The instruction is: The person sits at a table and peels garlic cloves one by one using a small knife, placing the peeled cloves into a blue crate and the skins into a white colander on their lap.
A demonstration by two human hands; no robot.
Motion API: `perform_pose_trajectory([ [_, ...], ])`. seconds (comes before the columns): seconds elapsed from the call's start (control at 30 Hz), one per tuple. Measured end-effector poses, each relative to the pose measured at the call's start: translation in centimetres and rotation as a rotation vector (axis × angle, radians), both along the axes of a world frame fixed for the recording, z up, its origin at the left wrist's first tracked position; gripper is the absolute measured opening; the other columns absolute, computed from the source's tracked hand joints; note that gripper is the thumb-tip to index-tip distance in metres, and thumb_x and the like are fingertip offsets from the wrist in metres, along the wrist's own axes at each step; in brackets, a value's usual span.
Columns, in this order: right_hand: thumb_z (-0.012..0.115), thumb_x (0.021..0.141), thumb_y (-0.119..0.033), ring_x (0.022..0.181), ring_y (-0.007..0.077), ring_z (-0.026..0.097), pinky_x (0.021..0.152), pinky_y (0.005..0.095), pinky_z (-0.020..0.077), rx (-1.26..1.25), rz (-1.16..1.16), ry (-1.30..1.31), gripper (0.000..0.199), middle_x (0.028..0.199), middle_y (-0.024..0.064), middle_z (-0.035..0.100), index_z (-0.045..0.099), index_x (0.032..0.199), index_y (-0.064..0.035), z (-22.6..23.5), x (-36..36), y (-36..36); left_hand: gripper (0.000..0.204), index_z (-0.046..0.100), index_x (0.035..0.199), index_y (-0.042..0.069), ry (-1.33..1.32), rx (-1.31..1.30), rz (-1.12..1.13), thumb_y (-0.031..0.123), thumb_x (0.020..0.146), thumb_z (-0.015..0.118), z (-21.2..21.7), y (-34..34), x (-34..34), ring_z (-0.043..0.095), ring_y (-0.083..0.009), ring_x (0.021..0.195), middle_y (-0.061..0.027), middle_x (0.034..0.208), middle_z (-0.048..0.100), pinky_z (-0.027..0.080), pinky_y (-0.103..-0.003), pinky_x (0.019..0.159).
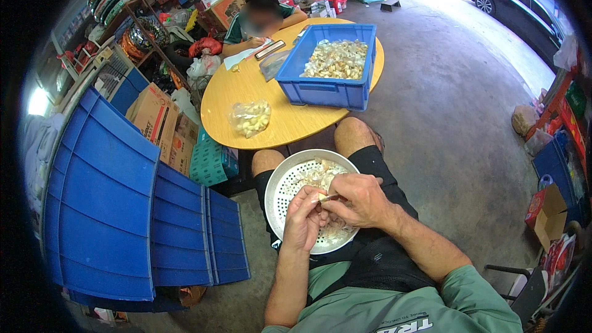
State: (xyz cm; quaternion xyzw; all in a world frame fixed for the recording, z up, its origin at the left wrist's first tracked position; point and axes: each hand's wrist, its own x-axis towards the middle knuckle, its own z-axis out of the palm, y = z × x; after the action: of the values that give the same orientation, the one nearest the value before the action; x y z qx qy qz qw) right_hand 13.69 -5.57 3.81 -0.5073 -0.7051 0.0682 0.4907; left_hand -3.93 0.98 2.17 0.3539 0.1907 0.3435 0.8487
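Observation:
On my lap rests a round metal colander with holes in its bottom, scattered with pale garlic skins. Above it, my left hand pinches a small pale garlic clove between thumb and fingers. My right hand is closed around a small knife; its short dark blade touches the clove, and the handle is mostly hidden in my fist. Both hands meet over the middle of the colander.
Beyond my knees stands a round wooden table. On it are a blue crate of garlic cloves and a clear bag of peeled cloves. A person leans over paper at its far side. Blue panels stand left.

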Motion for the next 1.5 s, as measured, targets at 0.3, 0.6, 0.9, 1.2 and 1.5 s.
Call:
perform_pose_trajectory([
  [0.3, 0.077, 0.084, -0.024, 0.073, 0.0334, 0.068, 0.066, 0.0441, 0.0535, -0.005, -0.016, -0.016, 0.025, 0.077, 0.0147, 0.065, 0.066, 0.09, -0.0019, -0.13, 0.1, 0.07, 0.014, 0.062, 0.108, 0.003, 0.014, 0.037, 0.009, 0.016, 0.102, 0.06, 0.07, -0.05, 0.15, 0.059, -0.0095, 0.065, -0.0058, 0.088, 0.067, 0.049, -0.022, 0.057],
  [0.6, 0.074, 0.085, -0.021, 0.071, 0.0346, 0.068, 0.064, 0.044, 0.0534, -0.027, -0.021, 0.044, 0.023, 0.075, 0.0157, 0.066, 0.065, 0.089, -0.0003, 0.03, 0.05, 0.0, 0.019, 0.062, 0.111, 0.002, -0.002, -0.041, 0.027, 0.018, 0.102, 0.058, 0.41, -0.29, 0.23, 0.058, -0.0114, 0.068, -0.0052, 0.088, 0.066, 0.048, -0.024, 0.058],
  [0.9, 0.075, 0.086, -0.024, 0.071, 0.0368, 0.066, 0.063, 0.0459, 0.0518, -0.051, -0.035, 0.031, 0.028, 0.076, 0.0176, 0.063, 0.06, 0.084, -0.0009, -0.29, 0.08, 0.05, 0.018, 0.061, 0.113, 0.001, 0.014, -0.002, 0.055, 0.014, 0.102, 0.056, 0.19, -0.32, 0.32, 0.058, -0.0102, 0.068, -0.0054, 0.09, 0.065, 0.048, -0.023, 0.058],
  [1.2, 0.076, 0.085, -0.026, 0.072, 0.0342, 0.067, 0.065, 0.0446, 0.0529, -0.035, -0.019, -0.029, 0.026, 0.076, 0.0153, 0.065, 0.067, 0.09, -0.0016, 0.07, 0.25, -0.08, 0.016, 0.062, 0.109, 0.002, 0.04, 0.055, 0.036, 0.016, 0.103, 0.058, -0.25, -0.27, 0.21, 0.058, -0.0089, 0.068, -0.0046, 0.086, 0.065, 0.048, -0.022, 0.058],
  [1.5, 0.076, 0.085, -0.025, 0.07, 0.0335, 0.069, 0.063, 0.0435, 0.0542, -0.019, -0.01, -0.026, 0.025, 0.074, 0.0144, 0.066, 0.069, 0.089, -0.0017, -0.2, 0.19, 0.04, 0.02, 0.064, 0.11, 0.002, 0.042, -0.023, 0.023, 0.019, 0.103, 0.056, -0.25, -0.12, -0.03, 0.058, -0.0104, 0.068, -0.0047, 0.087, 0.066, 0.047, -0.024, 0.059],
])
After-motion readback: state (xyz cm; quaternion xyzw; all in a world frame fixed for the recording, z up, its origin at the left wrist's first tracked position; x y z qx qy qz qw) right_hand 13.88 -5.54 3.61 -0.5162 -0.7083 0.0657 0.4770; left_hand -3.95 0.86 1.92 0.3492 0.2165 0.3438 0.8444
